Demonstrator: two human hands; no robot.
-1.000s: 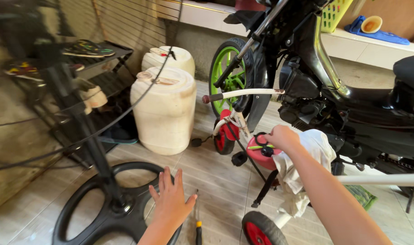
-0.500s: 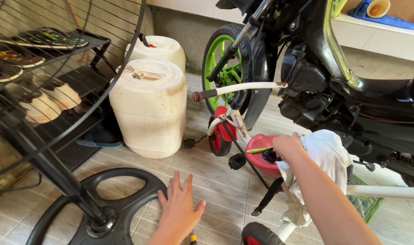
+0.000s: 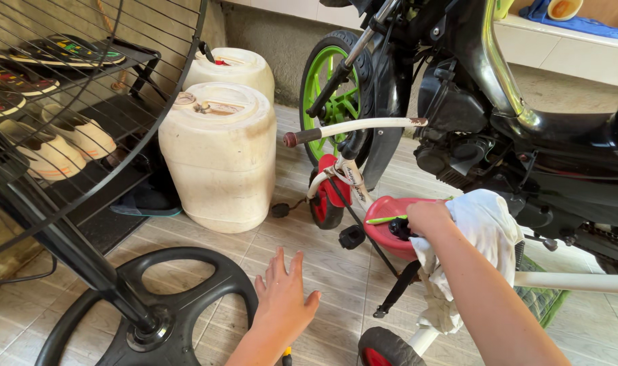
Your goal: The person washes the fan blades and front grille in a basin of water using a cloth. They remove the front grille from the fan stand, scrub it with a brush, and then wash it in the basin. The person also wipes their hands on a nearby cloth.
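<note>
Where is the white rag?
In the head view, the white rag hangs right of centre, draped beside the right hand over the tricycle's red seat, below the black motorbike.

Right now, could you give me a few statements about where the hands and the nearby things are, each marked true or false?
1. The right hand rests on the tricycle's red seat. True.
2. The left hand grips the fan's grille. False: it is spread open, palm down, over the tiled floor beside the fan's black base.
3. A white cloth lies by the right wrist. True.
4. The two cream drums lie tipped over. False: both stand upright.
5. The motorbike's front wheel has a green rim. True.
</note>
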